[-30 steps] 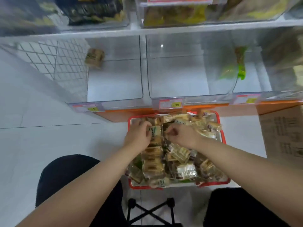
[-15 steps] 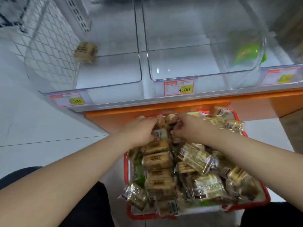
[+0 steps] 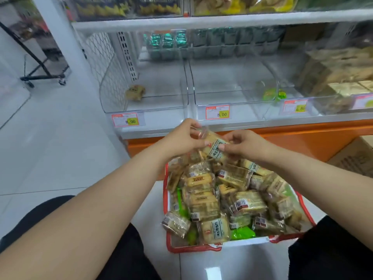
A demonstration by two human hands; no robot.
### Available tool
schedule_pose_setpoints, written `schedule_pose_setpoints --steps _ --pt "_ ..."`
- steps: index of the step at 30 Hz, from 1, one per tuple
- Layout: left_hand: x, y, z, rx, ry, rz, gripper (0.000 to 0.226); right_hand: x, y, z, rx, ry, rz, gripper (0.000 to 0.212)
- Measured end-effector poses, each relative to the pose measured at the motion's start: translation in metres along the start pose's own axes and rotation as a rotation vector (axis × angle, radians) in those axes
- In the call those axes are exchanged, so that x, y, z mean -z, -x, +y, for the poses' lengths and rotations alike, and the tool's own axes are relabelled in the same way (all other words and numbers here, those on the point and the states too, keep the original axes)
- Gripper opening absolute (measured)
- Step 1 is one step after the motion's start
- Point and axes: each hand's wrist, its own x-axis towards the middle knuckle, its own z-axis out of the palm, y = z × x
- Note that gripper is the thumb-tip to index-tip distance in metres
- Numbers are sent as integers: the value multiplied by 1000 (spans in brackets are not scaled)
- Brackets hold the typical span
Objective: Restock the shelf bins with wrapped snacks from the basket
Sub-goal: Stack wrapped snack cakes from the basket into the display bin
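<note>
Wrapped snacks (image 3: 210, 201) fill the red-rimmed basket (image 3: 193, 249) at lower centre of the frame, on the floor before the orange shelf base. Just above the pile, mid-frame, one snack packet (image 3: 215, 148) is pinched from both sides: the left hand (image 3: 182, 139) has its grip clamped on the packet's upper clear end, the right hand (image 3: 245, 145) on its right edge. Higher up, the left clear bin (image 3: 161, 107) holds a single tan packet (image 3: 135, 91); the middle bin (image 3: 238, 98) sits beside it.
</note>
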Motion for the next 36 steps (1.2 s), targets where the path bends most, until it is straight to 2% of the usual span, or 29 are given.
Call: schedule_pose_setpoints --steps 2,4,6,8,10,12,15,21,25,27,29,33,36 --pt "6 11 9 45 86 -89 26 4 16 -8 -16 -184 -34 11" --pt "9 20 17 7 92 -112 7 6 29 -15 -25 -209 -45 13" --pt "8 24 22 -28 38 -64 7 9 40 -19 7 17 28 29" --pt "5 24 27 -50 -20 -2 12 11 47 -21 88 294 171 53" --pt "2 25 34 -78 -83 48 18 11 50 -24 157 330 219 64" --pt "1 24 40 -119 -136 98 19 11 47 -26 166 308 202 60" --pt "4 18 43 -166 -137 145 15 15 35 -27 115 105 167 46" --pt "2 -19 41 -134 -90 237 13 29 -1 -22 72 -107 119 36" --pt "13 -38 38 -203 -422 372 37 43 -18 -16 97 -200 199 34" --pt "23 -45 34 -246 -596 409 42 52 -22 -12 113 -212 224 33" --pt "30 -51 30 -228 -718 375 46 59 -23 -14 126 -216 250 31" --pt "26 -58 25 -128 -923 209 55 65 -33 -32 176 -189 303 31" --pt "22 -61 26 -125 -944 200 54 71 -51 -49 183 -165 366 37"
